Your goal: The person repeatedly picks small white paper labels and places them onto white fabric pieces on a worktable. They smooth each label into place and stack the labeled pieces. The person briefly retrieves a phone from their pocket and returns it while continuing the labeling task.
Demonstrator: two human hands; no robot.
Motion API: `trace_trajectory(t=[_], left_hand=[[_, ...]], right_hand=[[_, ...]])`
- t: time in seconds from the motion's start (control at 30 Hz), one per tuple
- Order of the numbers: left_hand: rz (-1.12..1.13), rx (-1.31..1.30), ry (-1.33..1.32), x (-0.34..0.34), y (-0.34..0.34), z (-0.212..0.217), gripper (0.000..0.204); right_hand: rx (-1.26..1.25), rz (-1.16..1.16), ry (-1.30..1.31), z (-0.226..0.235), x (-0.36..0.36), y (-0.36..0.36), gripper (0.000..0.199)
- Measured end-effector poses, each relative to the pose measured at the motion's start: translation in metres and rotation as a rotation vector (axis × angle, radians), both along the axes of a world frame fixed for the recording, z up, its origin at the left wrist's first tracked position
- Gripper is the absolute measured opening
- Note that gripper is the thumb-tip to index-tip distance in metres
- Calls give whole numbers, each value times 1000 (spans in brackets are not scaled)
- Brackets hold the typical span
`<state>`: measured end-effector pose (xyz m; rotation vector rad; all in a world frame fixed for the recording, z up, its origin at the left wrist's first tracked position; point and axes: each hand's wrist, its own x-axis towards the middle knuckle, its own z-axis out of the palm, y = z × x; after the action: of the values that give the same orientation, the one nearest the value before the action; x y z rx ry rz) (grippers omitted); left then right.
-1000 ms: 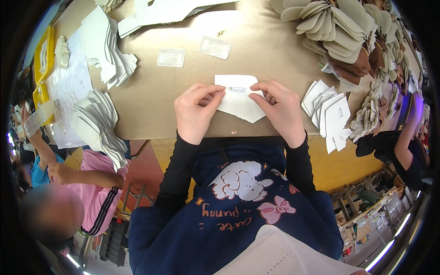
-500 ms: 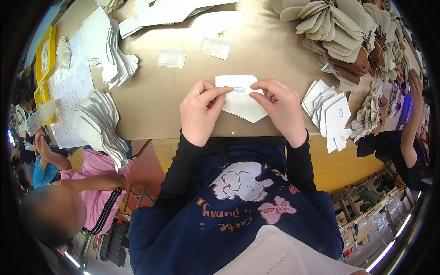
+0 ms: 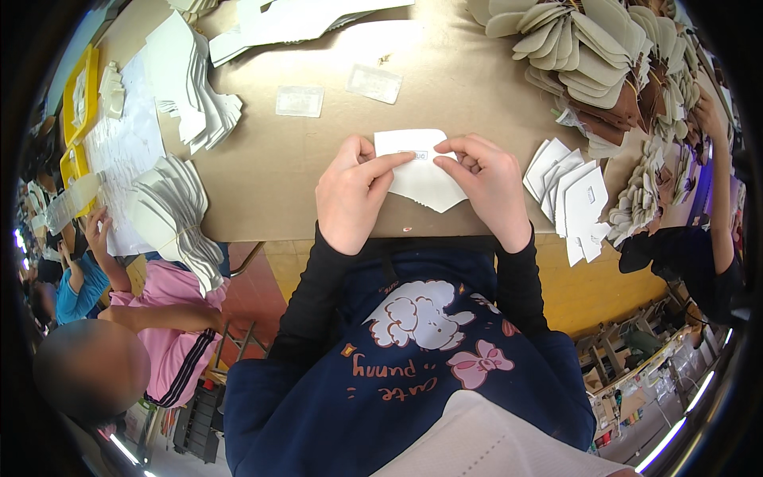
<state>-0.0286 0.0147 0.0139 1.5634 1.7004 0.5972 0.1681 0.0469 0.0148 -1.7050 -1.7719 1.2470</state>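
A white cut piece (image 3: 433,186), like a shoe-upper part with a jagged lower edge, lies at the table's near edge in front of me. A small printed label (image 3: 421,156) sits on its upper middle. My left hand (image 3: 354,187) is closed, its index fingertip pressing over the label's left part and hiding it. From the other side, my right hand (image 3: 486,179) has thumb and index finger bent close together against the piece at the label's right end, other fingers curled. Beside my right hand, similar white pieces (image 3: 584,199) lie fanned, one showing the same label.
Two clear flat packets (image 3: 300,102) (image 3: 373,84) lie beyond my hands. White cut stacks (image 3: 171,203) and yellow trays (image 3: 79,95) stand left. Beige and brown bundles (image 3: 592,60) crowd the far right. A person in pink (image 3: 171,294) sits left; another person's arm (image 3: 719,183) reaches in right.
My left index finger has slid right across the label, covering more of it. My right hand stays nearly in place. The people on both sides have moved their arms.
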Motion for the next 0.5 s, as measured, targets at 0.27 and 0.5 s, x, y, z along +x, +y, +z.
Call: trace_trajectory(t=[0.27,0.5], left_hand=[[-54,-28,73,-1,1,2,39],[-61,-8,98,-1,0,2,34]], right_hand=[[1,-9,-16,0,-1,1,13],[179,-48,-38,-2,-11,-3,14]])
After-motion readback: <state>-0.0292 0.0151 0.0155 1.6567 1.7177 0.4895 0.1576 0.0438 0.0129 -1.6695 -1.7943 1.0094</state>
